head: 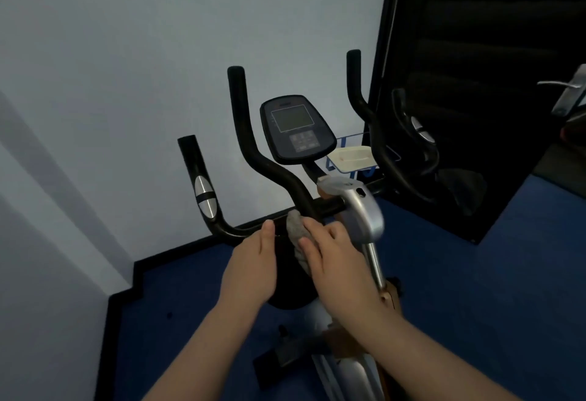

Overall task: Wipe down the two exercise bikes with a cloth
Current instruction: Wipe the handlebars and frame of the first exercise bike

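An exercise bike stands in front of me, with black handlebars [253,153], a dark console [296,129] and a silver stem [364,210]. My right hand [336,258] presses a grey cloth [296,229] against the handlebar where it joins the stem. My left hand [253,261] grips the lower left handlebar tube beside the cloth. The cloth's lower part hangs down behind my right hand. Only one bike is in view.
A pale wall is close behind the bike, with black skirting along the blue floor [475,273]. A dark mirror or door [475,83] stands at the right, reflecting the handlebar. A blue wire basket with a white item [352,155] sits behind the console.
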Motion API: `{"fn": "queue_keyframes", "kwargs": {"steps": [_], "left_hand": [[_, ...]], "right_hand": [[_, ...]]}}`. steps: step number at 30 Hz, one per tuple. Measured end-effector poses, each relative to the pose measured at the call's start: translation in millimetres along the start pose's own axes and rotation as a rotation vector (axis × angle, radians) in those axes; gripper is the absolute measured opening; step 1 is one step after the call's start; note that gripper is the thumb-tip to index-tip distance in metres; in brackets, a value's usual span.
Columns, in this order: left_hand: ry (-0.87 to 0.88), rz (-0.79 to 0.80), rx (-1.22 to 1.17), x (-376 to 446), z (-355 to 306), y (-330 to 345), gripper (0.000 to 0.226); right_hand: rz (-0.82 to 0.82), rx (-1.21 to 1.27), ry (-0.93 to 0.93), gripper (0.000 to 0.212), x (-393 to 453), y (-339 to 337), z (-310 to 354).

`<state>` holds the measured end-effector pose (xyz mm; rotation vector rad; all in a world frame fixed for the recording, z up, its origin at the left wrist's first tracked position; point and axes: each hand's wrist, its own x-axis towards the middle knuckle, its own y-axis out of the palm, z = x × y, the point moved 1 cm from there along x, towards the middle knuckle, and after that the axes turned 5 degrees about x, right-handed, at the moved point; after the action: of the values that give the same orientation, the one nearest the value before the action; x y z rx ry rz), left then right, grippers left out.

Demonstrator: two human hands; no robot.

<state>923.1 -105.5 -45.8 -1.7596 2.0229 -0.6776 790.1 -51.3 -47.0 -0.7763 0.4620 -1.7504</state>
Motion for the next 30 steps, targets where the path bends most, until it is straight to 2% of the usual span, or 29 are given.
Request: {"fn": "queue_keyframes", "kwargs": {"steps": [6, 11, 14, 16, 22, 27, 30], "left_hand": [[0.012, -0.033, -0.056, -1.3, 0.0, 1.2, 0.058], [-0.004, -0.042, -0.038, -1.6, 1.9, 0.9, 0.062], [0.003, -0.050, -0.018, -2.0, -1.4, 1.8, 0.062], [0.007, -0.048, -0.023, -2.1, -2.3, 1.7, 0.060], [-0.008, -0.043, -0.042, -3.2, 0.0, 0.7, 0.064], [-0.014, -0.055, -0.057, -1.8, 0.6, 2.8, 0.063], [-0.007, -0.046, -0.062, -2.3, 1.2, 3.4, 0.061]], "right_hand": [[0.149, -0.217, 0.016, 0.033, 34.3, 2.3, 16.5], [0.069, -0.064, 0.032, 0.033, 2.2, 0.1, 3.0], [0.011, -0.211, 0.048, 0.031, 11.7, 6.5, 7.3], [0.035, -0.305, 0.019, 0.031, 22.4, 7.1, 14.1], [-0.075, -0.088, 0.066, 0.034, -7.2, 7.5, 6.3], [-0.098, -0.083, 0.127, 0.032, 3.3, 12.1, 12.0], [-0.139, 0.085, 0.159, 0.034, -10.7, 13.5, 9.8]]}}
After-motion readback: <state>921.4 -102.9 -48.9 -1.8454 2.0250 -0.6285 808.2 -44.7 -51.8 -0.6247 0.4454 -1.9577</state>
